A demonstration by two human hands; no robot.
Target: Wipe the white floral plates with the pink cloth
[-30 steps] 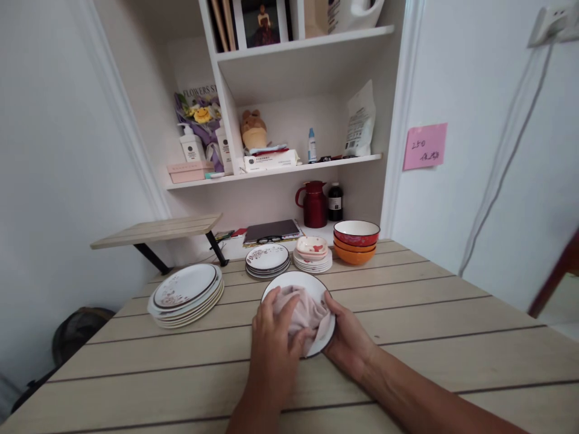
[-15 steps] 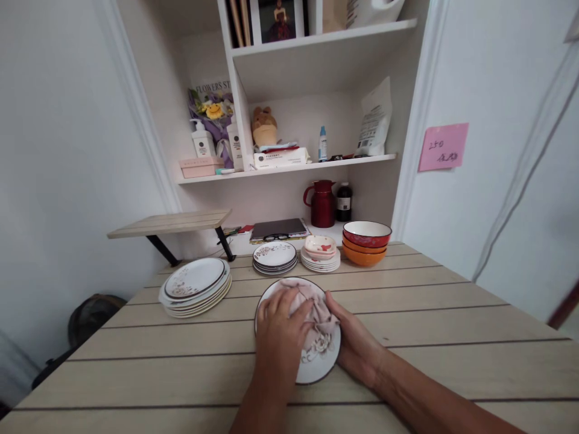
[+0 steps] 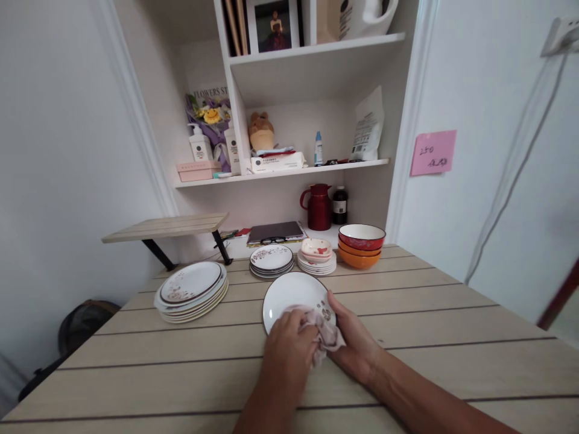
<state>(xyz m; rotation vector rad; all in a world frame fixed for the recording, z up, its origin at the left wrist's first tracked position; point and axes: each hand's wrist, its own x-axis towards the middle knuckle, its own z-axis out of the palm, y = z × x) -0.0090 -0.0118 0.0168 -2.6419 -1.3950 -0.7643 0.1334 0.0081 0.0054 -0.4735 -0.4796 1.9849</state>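
Note:
A white plate (image 3: pixel 292 292) with a dark rim and a brown flower pattern is held over the wooden table, near the middle of the view. My right hand (image 3: pixel 355 340) grips its right edge, thumb along the rim and fingers passing behind. Bunched under the fingers of my left hand (image 3: pixel 292 343) is a pale pink cloth (image 3: pixel 328 334), pressed on the lower part of the plate. The cloth hangs past the plate's lower right edge and hides part of the pattern.
Larger plates (image 3: pixel 192 283) are stacked at the left. Farther back stand a stack of small plates (image 3: pixel 271 258), saucers (image 3: pixel 316 265) with small dishes (image 3: pixel 315 248) on top, and stacked bowls (image 3: pixel 360 247). Behind are a red jug (image 3: pixel 319 208) and a low wooden shelf (image 3: pixel 167 226).
My left hand and the cloth have moved down across the plate, baring its upper part. The plate's pattern has shifted round towards the right edge. The camera view has shifted slightly.

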